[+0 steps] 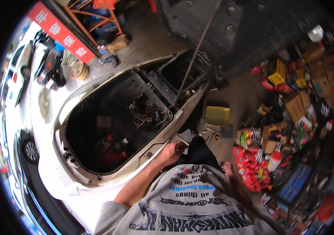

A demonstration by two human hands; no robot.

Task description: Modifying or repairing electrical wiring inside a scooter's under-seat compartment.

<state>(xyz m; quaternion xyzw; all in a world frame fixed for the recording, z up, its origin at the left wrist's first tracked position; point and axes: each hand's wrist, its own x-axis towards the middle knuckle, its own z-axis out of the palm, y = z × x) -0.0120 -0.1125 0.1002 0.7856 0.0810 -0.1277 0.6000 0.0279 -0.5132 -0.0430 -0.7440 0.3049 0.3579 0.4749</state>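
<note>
The white car's engine bay (116,125) stands open, its hood (229,27) raised overhead and held by a thin prop rod (196,51) that slants down to the bay's front edge. Nothing looks taken out or set aside, so I judge the work under the hood to be at an early point; wiring and dark parts deep in the bay sit untouched as far as I can see.

The person's left hand (171,152) rests on the near rim of the bay, fingers curled over the edge, holding no tool that I can make out. The right hand (227,167) hangs low, away from the bay and beside the dark trousers; it is too blurred to tell whether it is spread or closed, or carrying anything.

Just beyond the bay's front corner a yellow plastic canister (218,115) sits on the floor. Further from the bay on that side lie heaps of red bottles (249,170), cardboard boxes (298,103) and other clutter, which crowd the standing room. The prop rod crosses the front of the bay and could hinder reaching in.
</note>
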